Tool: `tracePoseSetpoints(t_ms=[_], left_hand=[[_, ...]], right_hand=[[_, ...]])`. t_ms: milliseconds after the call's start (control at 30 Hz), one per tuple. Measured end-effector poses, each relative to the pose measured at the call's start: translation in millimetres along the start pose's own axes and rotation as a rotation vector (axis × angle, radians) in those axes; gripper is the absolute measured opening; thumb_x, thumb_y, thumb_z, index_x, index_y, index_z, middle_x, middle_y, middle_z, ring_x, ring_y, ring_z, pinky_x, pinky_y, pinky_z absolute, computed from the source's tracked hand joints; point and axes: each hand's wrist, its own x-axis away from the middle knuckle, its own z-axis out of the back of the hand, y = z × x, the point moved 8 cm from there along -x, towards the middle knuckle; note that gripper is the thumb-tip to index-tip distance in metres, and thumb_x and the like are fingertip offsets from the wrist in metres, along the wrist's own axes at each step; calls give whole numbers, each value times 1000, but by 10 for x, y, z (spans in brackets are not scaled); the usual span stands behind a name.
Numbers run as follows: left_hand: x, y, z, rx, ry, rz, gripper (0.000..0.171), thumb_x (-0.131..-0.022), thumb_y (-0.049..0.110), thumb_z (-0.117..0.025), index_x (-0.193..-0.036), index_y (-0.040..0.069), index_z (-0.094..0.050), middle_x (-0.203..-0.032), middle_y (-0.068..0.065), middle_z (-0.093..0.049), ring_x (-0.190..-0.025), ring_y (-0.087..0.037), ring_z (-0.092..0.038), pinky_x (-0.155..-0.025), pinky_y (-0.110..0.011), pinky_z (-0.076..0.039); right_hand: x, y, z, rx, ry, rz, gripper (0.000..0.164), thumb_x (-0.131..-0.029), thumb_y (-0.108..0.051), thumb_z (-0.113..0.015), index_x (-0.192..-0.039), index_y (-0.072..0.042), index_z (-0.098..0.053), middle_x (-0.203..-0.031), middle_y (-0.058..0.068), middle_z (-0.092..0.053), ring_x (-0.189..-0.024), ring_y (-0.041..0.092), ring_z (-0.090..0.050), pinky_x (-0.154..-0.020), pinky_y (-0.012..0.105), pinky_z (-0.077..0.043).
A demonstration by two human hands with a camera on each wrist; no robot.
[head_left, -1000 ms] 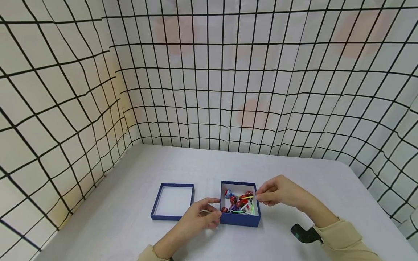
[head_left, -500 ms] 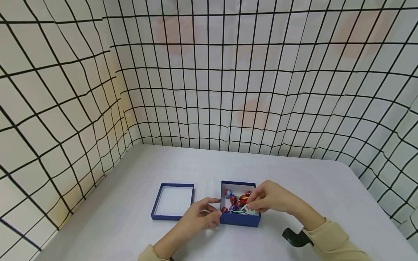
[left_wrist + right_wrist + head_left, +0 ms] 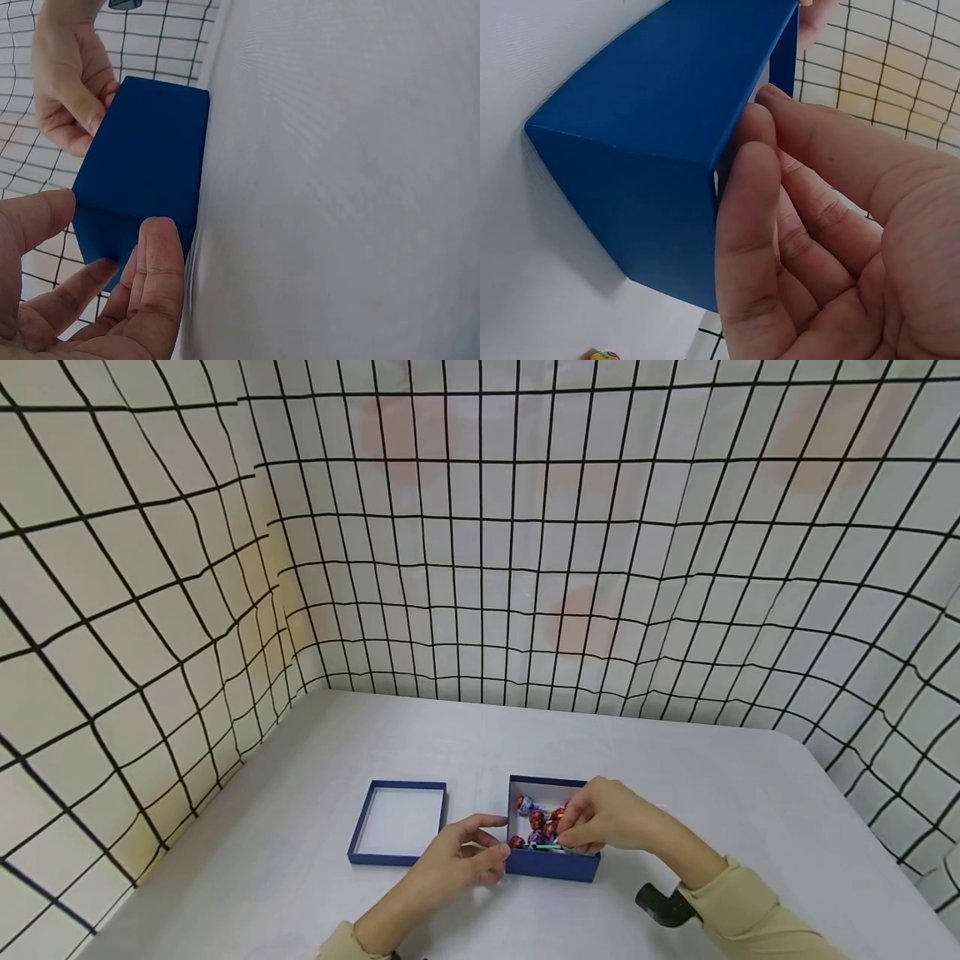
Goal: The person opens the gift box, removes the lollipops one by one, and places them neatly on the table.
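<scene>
A blue box (image 3: 551, 864) with a white inside holds several lollipops (image 3: 537, 819) in red, purple and blue wrappers. My left hand (image 3: 467, 853) is at the box's left side; in the left wrist view its spread fingertips touch the blue wall (image 3: 142, 150). My right hand (image 3: 603, 817) reaches over the right rim, fingertips down among the sticks. Close up, the thumb and index finger (image 3: 769, 112) of that hand come near each other inside the rim. The wall hides their tips, so I cannot tell whether they pinch a stick.
The box's lid (image 3: 397, 861) lies inside up, left of the box. Partly hidden behind the right wrist, a thin pale stick (image 3: 662, 807) shows on the white table (image 3: 300, 893). A yellow wrapper (image 3: 604, 355) peeks in low in the right wrist view. Black netting (image 3: 480, 568) surrounds the table.
My right hand has moved left from beside the box's right edge to over its inside, and its fingertips have dipped among the lollipops. The left hand has stayed put.
</scene>
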Motion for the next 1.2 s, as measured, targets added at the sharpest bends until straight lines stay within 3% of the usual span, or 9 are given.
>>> tracePoseSetpoints(t_ms=[533, 1200], left_hand=[[-11, -31, -8, -2, 0, 8, 48, -97, 19, -68, -140, 3, -54, -101, -10, -68, -84, -21, -70, -75, -34, -64], [-17, -31, -3, -3, 5, -7, 47, -97, 19, -68, -139, 3, -55, -101, -10, -68, -84, -22, -70, -74, -34, -63]], right_hand=[[-17, -67, -52, 42, 6, -16, 9, -82, -10, -82, -77, -8, -75, -65, 0, -69, -55, 11, -60, -51, 22, -54], [-23, -114, -73, 60, 21, -22, 9, -82, -9, -82, -77, -8, -74, -67, 1, -70, -59, 12, -62, -53, 28, -55]])
